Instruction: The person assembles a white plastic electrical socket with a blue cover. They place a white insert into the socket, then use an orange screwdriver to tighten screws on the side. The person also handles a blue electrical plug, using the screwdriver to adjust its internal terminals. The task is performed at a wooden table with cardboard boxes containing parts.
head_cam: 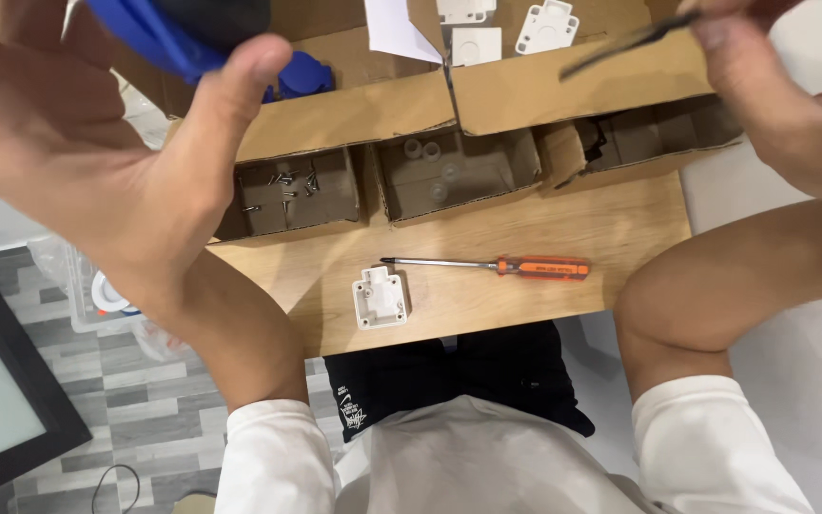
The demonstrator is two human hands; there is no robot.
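My left hand (97, 143) is raised close to the camera at the upper left, gripping a blue and black part (178, 29) with the thumb over its edge. At the upper right my right hand (773, 86) pinches a thin black strip (620, 43) that points left over the cardboard boxes. On the wooden table (620, 228) below lie a white plastic housing (380, 297) and an orange-handled screwdriver (511, 267), both untouched.
Three open cardboard compartments line the table's far side: screws (287, 186) on the left, clear round pieces (435, 167) in the middle, black parts (601, 143) on the right. White housings (546, 27) and blue pieces (302, 74) sit in boxes behind. A dark framed panel (2, 381) leans on the floor at left.
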